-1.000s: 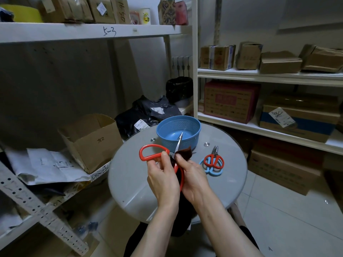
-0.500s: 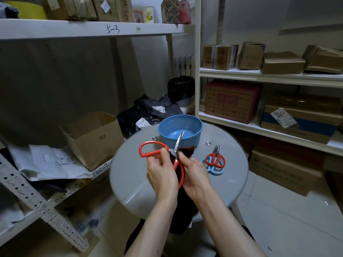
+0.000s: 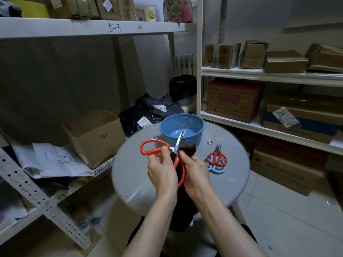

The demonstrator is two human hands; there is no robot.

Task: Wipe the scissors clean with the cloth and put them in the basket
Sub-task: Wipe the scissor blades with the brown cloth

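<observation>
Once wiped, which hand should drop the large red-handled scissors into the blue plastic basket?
Left. The left hand grips the large red-handled scissors by the handle, blades toward the blue plastic basket; the right hand pinches the brown cloth.

One cam, on your head, wide-angle, facing fwd & down. It's close in: left hand [image 3: 162, 171] gripping scissors [image 3: 178, 143] and right hand [image 3: 194, 169] pinching cloth [image 3: 188, 149] sit mid-frame. Forearms [image 3: 148, 229] fill the bottom edge. Table [image 3: 133, 182] spreads round the grip; shelves [image 3: 259, 76] run beyond it, both sides.
</observation>
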